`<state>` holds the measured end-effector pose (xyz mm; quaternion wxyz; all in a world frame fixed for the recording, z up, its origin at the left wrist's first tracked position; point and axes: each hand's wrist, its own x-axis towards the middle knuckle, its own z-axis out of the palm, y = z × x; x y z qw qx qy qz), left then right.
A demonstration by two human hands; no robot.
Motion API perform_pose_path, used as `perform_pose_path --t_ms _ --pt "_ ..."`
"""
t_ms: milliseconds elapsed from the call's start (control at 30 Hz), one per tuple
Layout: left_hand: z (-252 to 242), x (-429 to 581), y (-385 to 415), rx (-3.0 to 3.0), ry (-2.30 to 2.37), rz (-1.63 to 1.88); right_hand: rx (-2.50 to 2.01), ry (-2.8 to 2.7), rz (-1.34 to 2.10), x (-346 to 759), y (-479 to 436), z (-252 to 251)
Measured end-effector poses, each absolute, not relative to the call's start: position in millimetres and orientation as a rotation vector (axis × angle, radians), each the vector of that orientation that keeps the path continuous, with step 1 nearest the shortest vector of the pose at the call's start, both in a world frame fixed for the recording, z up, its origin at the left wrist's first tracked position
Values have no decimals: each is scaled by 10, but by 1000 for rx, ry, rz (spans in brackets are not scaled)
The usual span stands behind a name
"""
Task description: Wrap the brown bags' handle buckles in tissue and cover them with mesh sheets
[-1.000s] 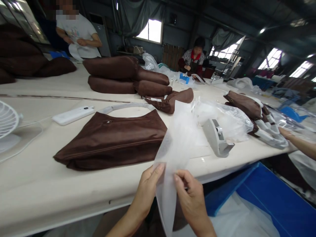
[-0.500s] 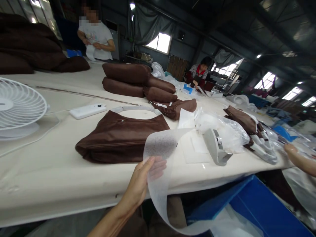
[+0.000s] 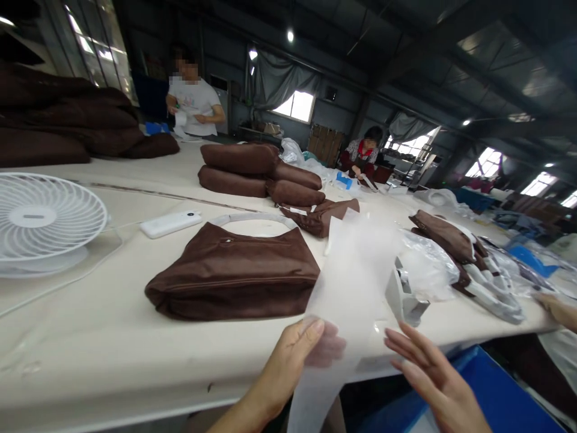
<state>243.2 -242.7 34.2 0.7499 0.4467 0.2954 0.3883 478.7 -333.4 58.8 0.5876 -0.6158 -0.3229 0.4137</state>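
Note:
A translucent white sheet (image 3: 356, 270) hangs upright over the front edge of the table, blurred at its top. My left hand (image 3: 300, 352) pinches its left side, thumb in front and fingers showing through from behind. To the right of the sheet, my right hand (image 3: 433, 373) is open with spread fingers and holds nothing. A dark brown bag (image 3: 238, 270) with a wrapped pale handle (image 3: 252, 218) lies just left of the sheet. Right of the sheet stands a grey tape dispenser (image 3: 406, 297).
A white fan (image 3: 49, 219) and a white phone (image 3: 170, 224) are at left. Brown bags (image 3: 238, 161) lie farther back. Clear plastic (image 3: 428, 261) is at right. A blue bin (image 3: 500, 391) sits below the edge. Another person's hand (image 3: 556, 310) is far right.
My right hand has come into view. My left hand has moved right with the sheet, which is now spread wider and higher. The camera view has shifted, so the table sits lower.

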Motion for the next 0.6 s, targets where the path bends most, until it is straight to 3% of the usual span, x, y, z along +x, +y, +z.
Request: perform_pose_path --t_ms 233,400,600 --pt "312 1929 -2382 1612 818 679 -1090 -618 1253 3850 -2476 390" --pt "545 1498 -1742 2320 1199 1030 -1265 -428 1143 4293 -2645 231" --pt "319 1382 -1214 2944 1256 517 -1360 -351 1096 4442 -2887 69"
